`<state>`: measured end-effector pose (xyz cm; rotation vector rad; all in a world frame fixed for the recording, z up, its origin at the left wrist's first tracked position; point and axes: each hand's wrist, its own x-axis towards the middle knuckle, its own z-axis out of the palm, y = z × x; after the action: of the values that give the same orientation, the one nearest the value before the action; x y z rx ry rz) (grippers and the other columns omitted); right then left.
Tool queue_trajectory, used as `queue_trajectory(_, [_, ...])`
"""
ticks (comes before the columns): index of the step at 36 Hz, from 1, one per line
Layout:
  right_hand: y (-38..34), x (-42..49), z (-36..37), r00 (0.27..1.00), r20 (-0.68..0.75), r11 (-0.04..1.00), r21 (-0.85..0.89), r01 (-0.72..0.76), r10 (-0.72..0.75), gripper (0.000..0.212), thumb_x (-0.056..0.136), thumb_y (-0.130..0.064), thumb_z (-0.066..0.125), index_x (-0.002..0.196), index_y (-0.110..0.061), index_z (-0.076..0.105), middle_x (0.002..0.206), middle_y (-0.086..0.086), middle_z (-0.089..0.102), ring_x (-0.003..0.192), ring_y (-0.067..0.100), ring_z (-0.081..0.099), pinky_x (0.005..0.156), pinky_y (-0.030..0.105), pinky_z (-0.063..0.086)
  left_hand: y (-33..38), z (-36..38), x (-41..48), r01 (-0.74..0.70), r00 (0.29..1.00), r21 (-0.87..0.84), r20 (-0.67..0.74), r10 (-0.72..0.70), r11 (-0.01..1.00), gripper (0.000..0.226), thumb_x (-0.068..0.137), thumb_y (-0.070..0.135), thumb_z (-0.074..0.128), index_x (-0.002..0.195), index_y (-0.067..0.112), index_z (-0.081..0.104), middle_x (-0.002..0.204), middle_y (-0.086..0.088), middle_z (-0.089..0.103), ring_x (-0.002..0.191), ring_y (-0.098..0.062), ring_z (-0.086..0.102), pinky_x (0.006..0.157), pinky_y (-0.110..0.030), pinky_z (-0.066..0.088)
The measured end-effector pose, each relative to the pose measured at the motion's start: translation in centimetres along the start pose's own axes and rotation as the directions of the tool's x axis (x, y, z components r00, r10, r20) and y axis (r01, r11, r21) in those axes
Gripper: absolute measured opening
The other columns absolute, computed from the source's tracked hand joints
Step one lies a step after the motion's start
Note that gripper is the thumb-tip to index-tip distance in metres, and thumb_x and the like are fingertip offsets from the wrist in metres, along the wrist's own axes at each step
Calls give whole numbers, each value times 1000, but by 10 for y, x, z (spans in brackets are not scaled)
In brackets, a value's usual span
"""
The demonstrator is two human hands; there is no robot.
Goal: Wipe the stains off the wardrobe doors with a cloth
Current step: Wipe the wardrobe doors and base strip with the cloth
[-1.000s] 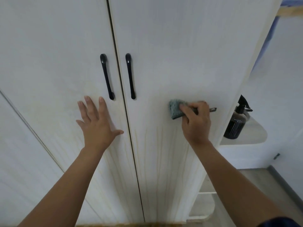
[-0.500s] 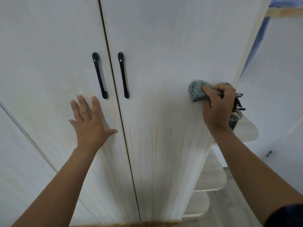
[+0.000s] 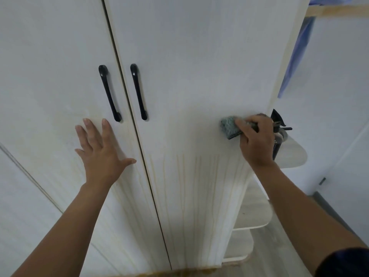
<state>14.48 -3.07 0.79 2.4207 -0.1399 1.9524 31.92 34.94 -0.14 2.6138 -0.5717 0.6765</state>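
1. The cloth (image 3: 229, 126) comes down a touch and back leftward from where it was half a second ago. It sits on the right door (image 3: 189, 76), close to that door's right edge. The left hand (image 3: 101, 154) hasn't budged.
2. Nearest us, yellowish drip streaks (image 3: 191, 186) run down the lower right door, below the cloth. By the look of it, that's the work still to do.
3. The left hand lies flat on the left door (image 3: 50, 66), fingers straight and spread, holding nothing. It's a good brace and worth keeping there.
4. The right hand (image 3: 257, 140) has its fingers curled round the bunched grey-green cloth, pressing it to the panel. The best play is firm pressure and overlapping passes working down into those streaks, turning to a clean face of the cloth.
5. Farther up, two black handles (image 3: 109, 92) flank the gap between the doors.
6. Far right, a dark spray bottle (image 3: 278, 124) peeks out behind the knuckles, so mind it on the outward strokes.
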Motion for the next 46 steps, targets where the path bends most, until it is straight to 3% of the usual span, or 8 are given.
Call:
queue_trajectory(7, [4, -80, -2, 977, 201, 997, -14, -74, 75, 25, 90, 2, 61, 105, -7, 79, 100, 17, 63, 94, 35, 56, 76, 41, 54, -4, 4, -4, -23, 999, 11, -23, 23, 1000, 160, 56, 58, 94, 158, 31, -26, 168, -23, -18, 155, -47, -16, 102, -86, 25])
queue_trajectory(11, [5, -17, -22, 990, 1, 990, 12, -140, 140, 32, 86, 12, 56, 104, -4, 78, 95, 21, 62, 91, 33, 55, 95, 21, 39, -4, 5, -4, -22, 1000, 20, -8, 22, 1000, 160, 55, 57, 95, 161, 28, -22, 168, -23, -18, 154, -48, -16, 101, -87, 25])
queue_trajectory(14, [18, 39, -28, 981, -114, 987, 10, -159, 159, 28, 90, 11, 54, 104, -1, 74, 91, 22, 60, 87, 33, 54, 83, 27, 37, -3, 5, -5, -10, 1000, 7, 3, 10, 1000, 158, 54, 54, 97, 163, 24, -15, 168, -23, -18, 154, -48, -16, 102, -87, 24])
queue_trajectory(22, [16, -53, -5, 974, -16, 973, -57, -225, 225, 26, 89, 6, 62, 106, -6, 77, 92, 18, 59, 88, 33, 53, 77, 35, 46, -1, 14, -14, 4, 999, 0, 32, -4, 1000, 165, 52, 56, 97, 160, 27, -25, 167, -24, -21, 154, -48, -18, 103, -86, 25])
queue_trajectory(28, [2, -142, -6, 847, 263, 884, -61, -463, 462, 32, 80, 10, 69, 107, -5, 77, 101, 15, 64, 92, 37, 61, 67, 51, 58, 1, 18, -15, 16, 998, 10, 60, -17, 1000, 163, 54, 53, 97, 161, 23, -23, 166, -27, -23, 152, -51, -20, 104, -87, 19])
queue_trajectory(36, [19, -70, -17, 588, -53, 589, -5, -808, 807, 38, 88, -19, 62, 124, -28, 72, 112, 2, 68, 106, 24, 63, 79, 40, 51, 1, 20, -16, 24, 999, 18, 37, -24, 1000, 162, 55, 56, 95, 160, 23, -23, 166, -26, -23, 152, -50, -20, 106, -85, 18])
queue_trajectory(40, [-5, -93, -7, 600, -28, 599, -43, -800, 799, 32, 88, -14, 62, 117, -19, 74, 109, 6, 73, 99, 31, 66, 76, 36, 49, 1, 19, -16, 26, 999, 30, 19, -26, 999, 160, 55, 58, 94, 161, 21, -21, 166, -28, -20, 153, -50, -19, 110, -81, 17])
queue_trajectory(46, [-10, -104, 5, 593, -59, 595, 154, -789, 803, 27, 81, -2, 61, 103, 0, 75, 107, 17, 68, 98, 29, 64, 83, 31, 52, 1, 22, -14, 4, 1000, 77, 0, -4, 997, 158, 55, 62, 91, 161, 8, -13, 163, -37, -15, 151, -57, -15, 115, -74, 5])
